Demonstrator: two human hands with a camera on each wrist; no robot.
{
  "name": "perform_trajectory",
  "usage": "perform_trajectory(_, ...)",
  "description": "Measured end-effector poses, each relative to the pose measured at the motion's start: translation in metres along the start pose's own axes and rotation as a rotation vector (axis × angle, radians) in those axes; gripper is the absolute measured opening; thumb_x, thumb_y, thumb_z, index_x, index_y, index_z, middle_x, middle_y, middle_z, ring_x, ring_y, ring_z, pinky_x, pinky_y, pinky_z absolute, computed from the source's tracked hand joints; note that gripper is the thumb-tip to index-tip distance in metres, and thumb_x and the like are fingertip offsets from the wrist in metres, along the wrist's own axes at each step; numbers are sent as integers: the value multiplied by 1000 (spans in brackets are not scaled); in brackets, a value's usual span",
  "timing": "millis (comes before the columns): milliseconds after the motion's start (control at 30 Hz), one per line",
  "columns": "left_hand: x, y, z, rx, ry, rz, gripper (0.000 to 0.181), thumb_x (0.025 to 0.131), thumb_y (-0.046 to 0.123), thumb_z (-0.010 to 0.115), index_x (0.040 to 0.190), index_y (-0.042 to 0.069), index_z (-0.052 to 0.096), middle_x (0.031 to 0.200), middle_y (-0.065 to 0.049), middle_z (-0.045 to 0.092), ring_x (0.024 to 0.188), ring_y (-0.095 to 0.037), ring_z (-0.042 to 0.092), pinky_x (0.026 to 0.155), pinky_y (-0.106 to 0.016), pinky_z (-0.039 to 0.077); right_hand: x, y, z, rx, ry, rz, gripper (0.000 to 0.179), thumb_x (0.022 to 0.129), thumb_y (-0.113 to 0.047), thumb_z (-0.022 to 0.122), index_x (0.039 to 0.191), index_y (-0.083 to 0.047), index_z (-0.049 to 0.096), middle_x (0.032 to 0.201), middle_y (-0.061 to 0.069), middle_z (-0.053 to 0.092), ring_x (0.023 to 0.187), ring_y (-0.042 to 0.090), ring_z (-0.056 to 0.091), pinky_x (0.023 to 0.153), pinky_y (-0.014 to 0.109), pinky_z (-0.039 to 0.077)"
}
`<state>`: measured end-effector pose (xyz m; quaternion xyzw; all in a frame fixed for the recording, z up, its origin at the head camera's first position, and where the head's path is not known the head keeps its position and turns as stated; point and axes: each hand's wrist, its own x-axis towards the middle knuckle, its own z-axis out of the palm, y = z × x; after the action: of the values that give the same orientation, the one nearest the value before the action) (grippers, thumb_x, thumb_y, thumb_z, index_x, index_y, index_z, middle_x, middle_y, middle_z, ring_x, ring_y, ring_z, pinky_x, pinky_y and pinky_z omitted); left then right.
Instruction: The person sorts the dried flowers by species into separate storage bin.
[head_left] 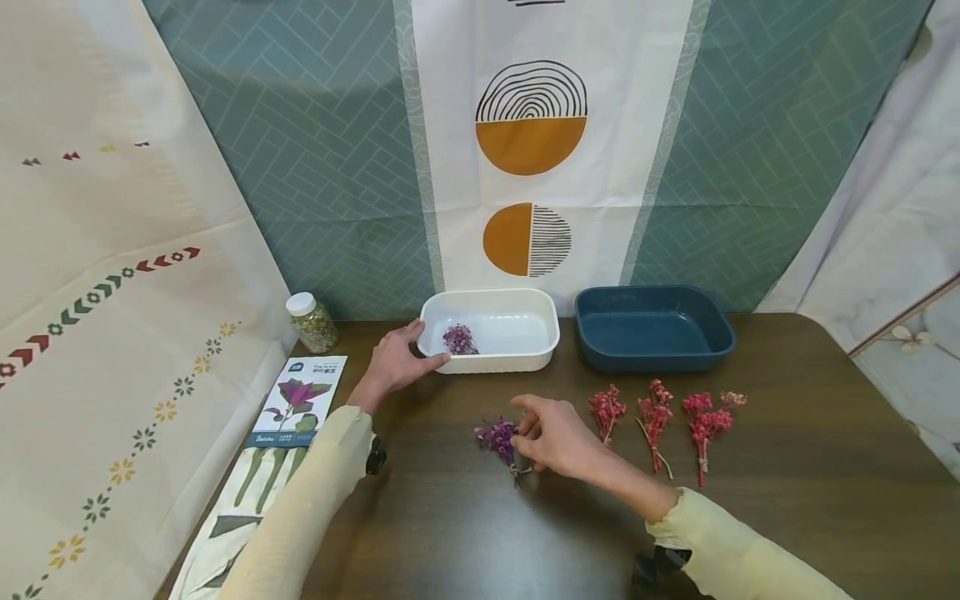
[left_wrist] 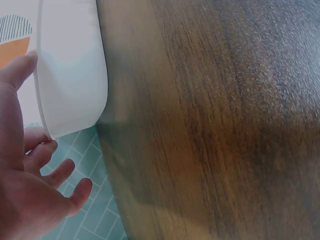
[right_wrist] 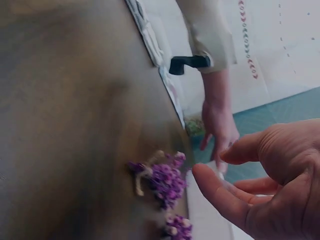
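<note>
My left hand [head_left: 395, 364] holds the left end of a white rectangular dish [head_left: 517, 364]. In the left wrist view its thumb is on the rim and the fingertips are at the corner, the other fingers spread. A small pinkish-purple dried flower bunch [head_left: 460, 340] lies inside the dish. My right hand [head_left: 558, 437] hovers just right of a purple dried flower bunch [head_left: 498, 437] on the table. Its thumb and forefinger are apart, with nothing between them. Twine ties the stems of this purple bunch [right_wrist: 167, 180], as the right wrist view shows.
Several pink-red dried flower bunches [head_left: 705, 421] lie in a row at right, below a blue rectangular dish [head_left: 652, 362]. At left stand a white-lidded jar [head_left: 315, 327] and a flower-printed packet [head_left: 297, 402] beside folded cloth [head_left: 225, 525]. A fabric backdrop [head_left: 345, 167] closes the table's far side.
</note>
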<state>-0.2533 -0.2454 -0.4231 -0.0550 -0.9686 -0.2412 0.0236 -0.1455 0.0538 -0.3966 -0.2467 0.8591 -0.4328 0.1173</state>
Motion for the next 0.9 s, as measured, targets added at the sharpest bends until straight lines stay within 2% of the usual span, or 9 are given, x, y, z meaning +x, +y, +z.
perform_trajectory(167,-1,-1,0,-5,0,1,92,86,55,71,151,1,37,158,-17,33,143,-40,31,113,-56,27,-6,4,13,7,30,-2,52,88,1,73,135,9,53,86,4,62,50,17,62,48,27,50)
perform_trajectory(333,-2,0,-2,-16,4,5,91,86,55,71,151,0,38,158,-17,34,143,-41,31,112,-57,27,-8,7,24,0,69,-5,56,88,0,74,137,8,50,91,9,63,54,10,59,48,26,51)
perform_trajectory(567,-2,1,-1,-9,7,12,91,86,55,71,151,0,38,157,-17,34,142,-40,32,112,-56,28,-11,14,37,-148,133,-30,57,85,-6,79,135,3,55,91,4,62,76,11,61,63,25,52)
perform_trajectory(900,-2,0,0,-23,7,10,90,86,54,71,151,0,38,158,-17,33,143,-41,31,113,-56,27,-12,20,50,-219,173,-27,59,84,-7,81,135,1,54,91,4,57,74,10,60,60,24,50)
